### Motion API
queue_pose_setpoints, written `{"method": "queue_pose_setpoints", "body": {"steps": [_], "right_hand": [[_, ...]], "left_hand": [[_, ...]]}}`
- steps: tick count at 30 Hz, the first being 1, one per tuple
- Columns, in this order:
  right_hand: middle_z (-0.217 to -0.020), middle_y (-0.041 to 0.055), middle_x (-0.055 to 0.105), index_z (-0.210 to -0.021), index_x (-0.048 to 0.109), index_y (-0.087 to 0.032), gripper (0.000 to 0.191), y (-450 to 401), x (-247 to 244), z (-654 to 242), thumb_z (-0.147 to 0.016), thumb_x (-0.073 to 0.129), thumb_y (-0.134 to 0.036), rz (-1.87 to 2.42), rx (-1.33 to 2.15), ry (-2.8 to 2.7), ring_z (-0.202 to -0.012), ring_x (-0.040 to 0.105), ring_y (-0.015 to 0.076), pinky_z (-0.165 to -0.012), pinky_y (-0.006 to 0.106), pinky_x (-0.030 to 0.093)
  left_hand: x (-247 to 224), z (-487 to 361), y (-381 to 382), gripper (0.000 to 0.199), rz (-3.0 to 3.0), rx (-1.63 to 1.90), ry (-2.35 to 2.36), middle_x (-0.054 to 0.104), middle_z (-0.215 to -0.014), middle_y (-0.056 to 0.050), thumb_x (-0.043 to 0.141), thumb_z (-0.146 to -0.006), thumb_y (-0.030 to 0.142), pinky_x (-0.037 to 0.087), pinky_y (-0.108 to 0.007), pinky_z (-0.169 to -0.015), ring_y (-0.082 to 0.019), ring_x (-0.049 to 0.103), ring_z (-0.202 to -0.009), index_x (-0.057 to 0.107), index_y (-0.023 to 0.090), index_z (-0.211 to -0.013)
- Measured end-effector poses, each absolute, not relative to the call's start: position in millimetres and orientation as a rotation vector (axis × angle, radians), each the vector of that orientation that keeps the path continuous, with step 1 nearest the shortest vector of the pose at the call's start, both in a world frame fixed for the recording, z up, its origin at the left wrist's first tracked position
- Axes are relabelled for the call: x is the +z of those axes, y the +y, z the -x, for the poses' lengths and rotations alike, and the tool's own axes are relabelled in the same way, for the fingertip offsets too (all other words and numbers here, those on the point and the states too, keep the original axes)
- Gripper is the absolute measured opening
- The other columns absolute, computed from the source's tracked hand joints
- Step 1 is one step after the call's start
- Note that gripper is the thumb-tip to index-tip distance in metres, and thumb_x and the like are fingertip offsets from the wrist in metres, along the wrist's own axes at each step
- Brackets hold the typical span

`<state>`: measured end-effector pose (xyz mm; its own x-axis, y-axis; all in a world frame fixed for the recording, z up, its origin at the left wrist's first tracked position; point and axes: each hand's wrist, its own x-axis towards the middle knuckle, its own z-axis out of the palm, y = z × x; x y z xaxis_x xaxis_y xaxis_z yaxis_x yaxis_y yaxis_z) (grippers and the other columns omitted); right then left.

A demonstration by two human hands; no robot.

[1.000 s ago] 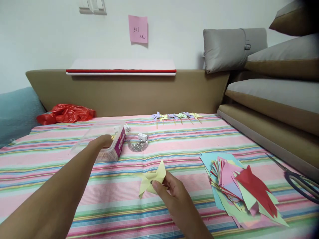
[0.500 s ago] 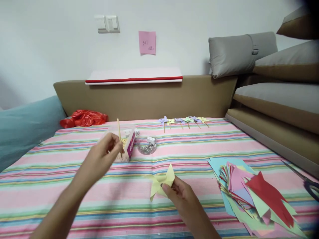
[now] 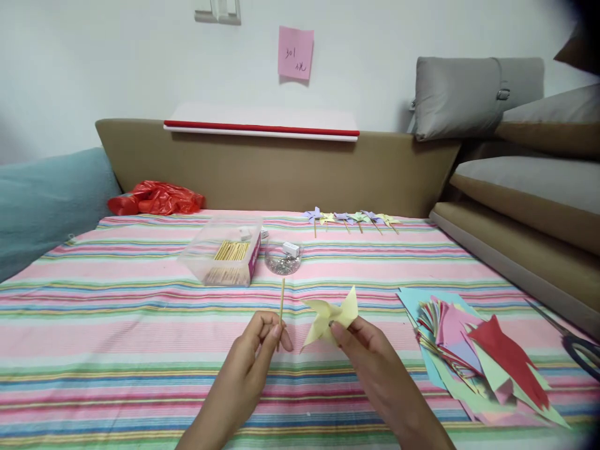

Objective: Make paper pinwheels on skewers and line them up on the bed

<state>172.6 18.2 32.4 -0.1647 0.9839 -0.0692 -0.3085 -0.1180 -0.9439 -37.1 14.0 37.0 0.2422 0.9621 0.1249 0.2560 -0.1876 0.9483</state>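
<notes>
Between thumb and fingers, my left hand [image 3: 259, 349] pinches a thin wooden stick [image 3: 282, 297], held nearly upright. Close by on the right, my right hand [image 3: 368, 353] grips a pale yellow paper pinwheel [image 3: 323, 315], its thumb at a small dark pin head in the centre. Stick and pinwheel are apart. Beyond my left hand, a clear plastic box [image 3: 197, 253] holds more wooden sticks [image 3: 233, 251]. A round clear dish [image 3: 284, 267] of small metal pins stands beside it, with a small white block [image 3: 290, 250] at its rim.
Several finished pinwheels [image 3: 344, 219] lie in a row at the back of the striped cloth [image 3: 140, 350]. At right are a pile of coloured paper [image 3: 469, 356] and scissors [image 3: 574, 344]. A red plastic bag [image 3: 164, 199] lies back left; stacked cushions [image 3: 529, 187] border the right.
My left hand has come away from the plastic box with the stick, moving right and nearer to me, beside the pinwheel. My right hand keeps its hold; the head view has shifted slightly.
</notes>
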Motion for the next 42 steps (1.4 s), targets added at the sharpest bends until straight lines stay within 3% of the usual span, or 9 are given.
{"method": "queue_pose_setpoints", "body": {"steps": [7, 12, 17, 23, 33, 42], "right_hand": [[-0.115, 0.0099, 0.072, -0.112, 0.071, -0.022, 0.035, 10, 43, -168, -0.087, 0.069, -0.047, 0.871, 1.462, -1.050, -0.111, 0.063, 0.0275, -0.099, 0.044, 0.047], [-0.134, 0.0073, 0.063, -0.117, 0.067, -0.027, 0.031, 3, 52, -157, -0.090, 0.065, -0.042, 0.914, 1.232, -1.280, -0.123, 0.058, 0.0275, -0.104, 0.045, 0.046], [-0.123, 0.0056, 0.066, -0.104, 0.067, -0.027, 0.012, 3, 50, -151, -0.096, 0.058, -0.027, 0.860, 0.921, -1.481, -0.123, 0.056, 0.0239, -0.105, 0.042, 0.044], [-0.111, 0.0017, 0.071, -0.102, 0.065, -0.029, 0.017, 0, 50, -149, -0.095, 0.056, -0.016, 0.827, 0.752, -1.560, -0.116, 0.059, 0.0220, -0.098, 0.041, 0.047], [-0.105, 0.0008, 0.071, -0.102, 0.064, -0.031, 0.020, -2, 55, -150, -0.095, 0.056, -0.014, 0.754, 0.761, -1.575, -0.110, 0.059, 0.0216, -0.093, 0.039, 0.049], [-0.106, -0.0006, 0.070, -0.102, 0.063, -0.031, 0.018, -2, 56, -152, -0.095, 0.056, -0.015, 0.751, 0.793, -1.587, -0.107, 0.061, 0.0197, -0.093, 0.038, 0.049]], "left_hand": [[38, 28, 4, 0.026, -1.686, 0.911, 1.167, 0.059, -0.086, -0.002, 0.034, -0.104, 0.040, 0.043, -0.034, -0.078, -0.021, 0.056, -0.081, 0.052, 0.027, -0.091], [35, 27, 1, 0.019, -1.829, 0.927, 1.157, 0.060, -0.093, -0.003, 0.036, -0.103, 0.032, 0.045, -0.035, -0.076, -0.023, 0.058, -0.084, 0.052, 0.029, -0.095], [27, 28, -1, 0.018, -1.912, 0.944, 1.195, 0.060, -0.096, -0.003, 0.039, -0.102, 0.029, 0.045, -0.036, -0.079, -0.024, 0.058, -0.089, 0.056, 0.029, -0.095], [23, 32, 3, 0.019, -1.992, 0.949, 1.155, 0.059, -0.103, -0.005, 0.037, -0.102, 0.022, 0.045, -0.038, -0.087, -0.024, 0.057, -0.099, 0.055, 0.028, -0.103], [23, 34, 6, 0.027, -2.078, 0.907, 1.067, 0.057, -0.110, -0.007, 0.035, -0.102, 0.019, 0.048, -0.037, -0.086, -0.024, 0.057, -0.098, 0.053, 0.029, -0.119], [22, 31, 8, 0.029, -2.105, 0.931, 1.050, 0.056, -0.106, -0.005, 0.036, -0.101, 0.016, 0.048, -0.035, -0.083, -0.022, 0.056, -0.094, 0.054, 0.031, -0.119]]}}
